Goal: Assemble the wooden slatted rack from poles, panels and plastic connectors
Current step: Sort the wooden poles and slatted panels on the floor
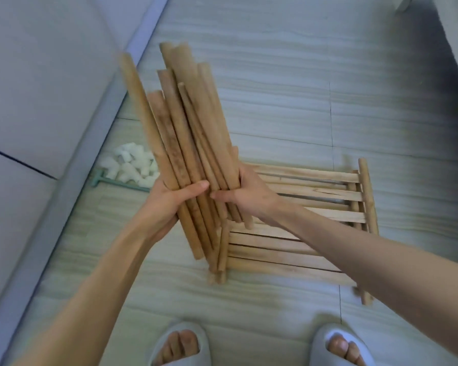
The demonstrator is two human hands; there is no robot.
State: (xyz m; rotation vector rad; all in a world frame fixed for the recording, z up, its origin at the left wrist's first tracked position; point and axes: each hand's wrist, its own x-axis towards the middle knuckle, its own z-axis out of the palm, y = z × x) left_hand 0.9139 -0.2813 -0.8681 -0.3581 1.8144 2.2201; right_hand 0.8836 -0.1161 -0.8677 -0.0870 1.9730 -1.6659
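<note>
Gripped a bundle of round wooden poles [185, 143] with left hand [167, 199] and right hand [243, 191], fingers curled round. Hovered over flat slatted panels [315, 196]. Sat beside white plastic connectors [132, 165] on pale tiles.

Wooden poles [185, 143] bundled upright above slatted panels [302, 207] (white connectors [132, 165] heaped left).

left hand [169, 199] + right hand [245, 192]: grip pole bundle [188, 143] | slatted panels [302, 207] on floor | white connectors [132, 165] left
</note>
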